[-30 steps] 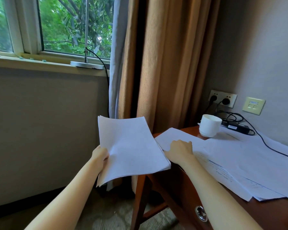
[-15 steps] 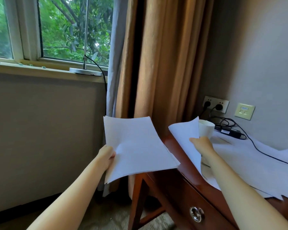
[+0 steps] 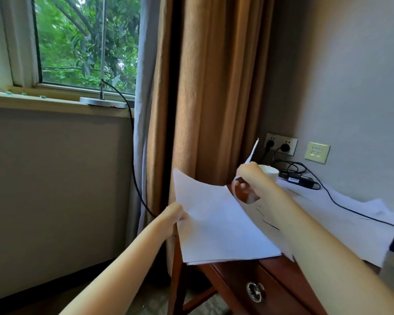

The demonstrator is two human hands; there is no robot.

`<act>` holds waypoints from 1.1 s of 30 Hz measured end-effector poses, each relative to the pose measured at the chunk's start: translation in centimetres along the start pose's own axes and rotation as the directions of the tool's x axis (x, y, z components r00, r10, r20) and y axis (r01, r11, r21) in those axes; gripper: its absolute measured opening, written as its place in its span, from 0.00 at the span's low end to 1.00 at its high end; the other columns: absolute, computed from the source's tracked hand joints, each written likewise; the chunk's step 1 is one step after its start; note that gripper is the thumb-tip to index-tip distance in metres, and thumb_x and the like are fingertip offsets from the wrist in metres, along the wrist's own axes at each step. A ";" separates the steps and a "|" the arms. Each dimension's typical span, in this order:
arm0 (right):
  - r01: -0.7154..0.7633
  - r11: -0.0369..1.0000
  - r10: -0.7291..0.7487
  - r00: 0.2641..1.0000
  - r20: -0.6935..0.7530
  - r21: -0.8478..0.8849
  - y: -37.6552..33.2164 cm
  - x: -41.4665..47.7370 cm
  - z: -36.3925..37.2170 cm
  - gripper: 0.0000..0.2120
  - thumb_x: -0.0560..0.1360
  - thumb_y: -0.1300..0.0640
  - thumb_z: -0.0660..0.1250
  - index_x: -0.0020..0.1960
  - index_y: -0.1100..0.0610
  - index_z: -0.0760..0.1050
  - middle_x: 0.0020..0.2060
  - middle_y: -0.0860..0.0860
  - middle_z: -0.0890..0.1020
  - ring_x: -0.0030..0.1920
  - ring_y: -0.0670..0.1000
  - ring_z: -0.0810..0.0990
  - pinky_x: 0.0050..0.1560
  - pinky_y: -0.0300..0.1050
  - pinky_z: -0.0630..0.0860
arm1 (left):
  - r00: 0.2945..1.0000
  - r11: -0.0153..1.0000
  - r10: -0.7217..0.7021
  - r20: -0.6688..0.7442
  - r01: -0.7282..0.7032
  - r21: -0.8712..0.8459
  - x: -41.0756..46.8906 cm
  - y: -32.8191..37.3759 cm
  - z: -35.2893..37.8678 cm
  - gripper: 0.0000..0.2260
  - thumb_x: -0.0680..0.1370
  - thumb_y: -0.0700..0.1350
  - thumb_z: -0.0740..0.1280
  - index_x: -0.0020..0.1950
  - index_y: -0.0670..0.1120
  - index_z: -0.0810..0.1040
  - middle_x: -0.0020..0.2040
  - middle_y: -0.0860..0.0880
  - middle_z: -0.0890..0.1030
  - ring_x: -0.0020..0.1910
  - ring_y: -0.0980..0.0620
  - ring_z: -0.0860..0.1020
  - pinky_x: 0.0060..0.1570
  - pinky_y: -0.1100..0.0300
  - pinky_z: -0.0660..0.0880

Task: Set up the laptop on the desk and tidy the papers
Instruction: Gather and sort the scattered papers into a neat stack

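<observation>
The right hand (image 3: 248, 181) has carried its pinched sheet (image 3: 252, 152) leftward, nearly over the stack (image 3: 216, 226) the left hand (image 3: 174, 215) grips beside the desk (image 3: 234, 278); more papers (image 3: 350, 221) lie rightward.

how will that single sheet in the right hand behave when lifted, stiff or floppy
Probably floppy: the sheet curls around the right hand. Likely very light, since a pinch seems enough to lift it. The stack in the left hand lies flatter, so it should feel stiffer.
</observation>
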State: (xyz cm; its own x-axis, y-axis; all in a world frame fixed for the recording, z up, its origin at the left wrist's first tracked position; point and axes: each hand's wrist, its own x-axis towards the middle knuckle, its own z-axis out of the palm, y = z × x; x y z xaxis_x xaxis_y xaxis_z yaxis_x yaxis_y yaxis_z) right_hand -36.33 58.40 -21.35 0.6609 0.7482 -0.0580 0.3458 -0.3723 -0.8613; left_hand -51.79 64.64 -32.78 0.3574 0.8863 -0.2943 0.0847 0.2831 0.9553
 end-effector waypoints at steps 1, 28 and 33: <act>0.000 0.999 -0.002 0.999 0.049 0.051 -0.2 -0.3 0.8 0.05 0.76 0.66 0.51 0.49 0.61 0.64 0.11 0.51 0.70 0.16 0.47 0.67 0.22 0.32 0.63 | 0.999 0.998 0.012 0.032 -0.014 0.064 -0.1 0.0 0.2 0.15 0.77 0.30 0.55 0.61 0.41 0.71 0.53 0.40 0.74 0.53 0.42 0.73 0.57 0.50 0.73; -0.129 0.986 0.093 0.949 0.302 0.102 8.0 0.5 2.3 0.06 0.77 0.59 0.62 0.43 0.60 0.73 0.34 0.54 0.79 0.31 0.49 0.76 0.31 0.37 0.71 | 0.853 0.884 0.443 -0.275 -0.467 -0.025 -0.9 2.3 -0.9 0.18 0.73 0.28 0.56 0.51 0.51 0.71 0.44 0.50 0.76 0.43 0.49 0.74 0.44 0.55 0.73; -0.126 0.989 0.100 0.953 0.286 0.073 8.2 0.3 2.4 0.19 0.77 0.46 0.62 0.54 0.63 0.76 0.43 0.56 0.82 0.38 0.50 0.80 0.35 0.38 0.75 | 0.756 0.807 0.536 -0.376 -0.589 -0.033 -1.6 5.0 -1.0 0.22 0.74 0.30 0.54 0.63 0.48 0.70 0.47 0.51 0.76 0.42 0.54 0.74 0.37 0.61 0.70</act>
State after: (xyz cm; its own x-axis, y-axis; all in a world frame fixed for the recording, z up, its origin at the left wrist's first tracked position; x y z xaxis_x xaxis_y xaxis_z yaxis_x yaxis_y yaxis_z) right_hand -34.83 56.87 -29.66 0.4740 0.8329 -0.2857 0.2105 -0.4222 -0.8817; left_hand -52.83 65.00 -27.59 -0.0339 0.9593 0.2802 -0.1731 -0.2817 0.9438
